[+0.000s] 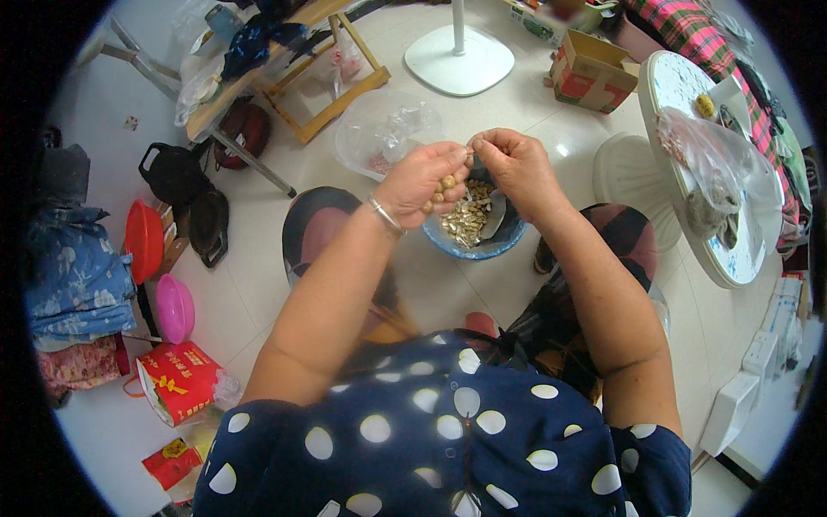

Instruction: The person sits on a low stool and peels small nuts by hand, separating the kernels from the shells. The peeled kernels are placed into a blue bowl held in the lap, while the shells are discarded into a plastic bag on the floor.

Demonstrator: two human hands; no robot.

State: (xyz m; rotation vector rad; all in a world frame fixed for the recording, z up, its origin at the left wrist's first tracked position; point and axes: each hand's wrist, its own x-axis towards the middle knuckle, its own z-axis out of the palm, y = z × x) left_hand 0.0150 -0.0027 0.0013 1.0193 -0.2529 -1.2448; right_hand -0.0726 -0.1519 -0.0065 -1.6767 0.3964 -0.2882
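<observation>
Several unshelled peanuts point(448, 182) lie in the curled fingers of my left hand point(423, 178), which wears a silver bangle point(386, 215). My right hand point(520, 169) meets its fingertips, and both pinch a small peanut piece point(470, 152), mostly hidden by the fingers. Just below them, between my knees, stands a blue bucket point(475, 253) with a pile of peanut shells point(466, 216) and a pale scoop-like piece point(494, 216) inside. Beyond my left hand sits a clear plastic basin point(352, 132), holding a crumpled plastic bag and reddish peanut kernels point(380, 163).
At right, a round white table point(736, 271) carries a plastic bag point(707, 155). A cardboard box point(591, 77) and a white stand base point(460, 61) are ahead. To the left are a wooden-topped table point(239, 84), a red basin point(143, 242), a pink basin point(175, 309) and a red bag point(181, 381).
</observation>
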